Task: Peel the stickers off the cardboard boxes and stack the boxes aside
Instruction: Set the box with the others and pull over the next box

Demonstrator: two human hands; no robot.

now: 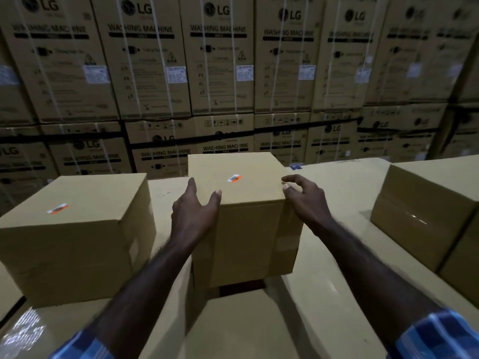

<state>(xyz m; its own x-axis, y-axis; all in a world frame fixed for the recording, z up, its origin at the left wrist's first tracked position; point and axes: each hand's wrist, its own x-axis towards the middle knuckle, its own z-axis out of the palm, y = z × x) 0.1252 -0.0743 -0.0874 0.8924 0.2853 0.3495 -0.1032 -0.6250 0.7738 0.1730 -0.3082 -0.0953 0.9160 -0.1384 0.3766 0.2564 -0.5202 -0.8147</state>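
Note:
A plain cardboard box (246, 229) stands in the middle, with a small orange and white sticker (234, 178) on its top face. My left hand (193, 212) lies at the box's near left top edge, fingers straight and thumb spread over the top. My right hand (304, 196) hovers at the near right top corner, fingers loosely bent, holding nothing. To the left stands a second box (77, 242) with its own orange and white sticker (57, 209) on top.
A third plain box (425, 216) stands at the right. All three stand on a flat layer of large cartons (324, 294). Behind rises a wall of stacked washing machine cartons (220, 73). A dark gap (241, 288) shows under the middle box's front.

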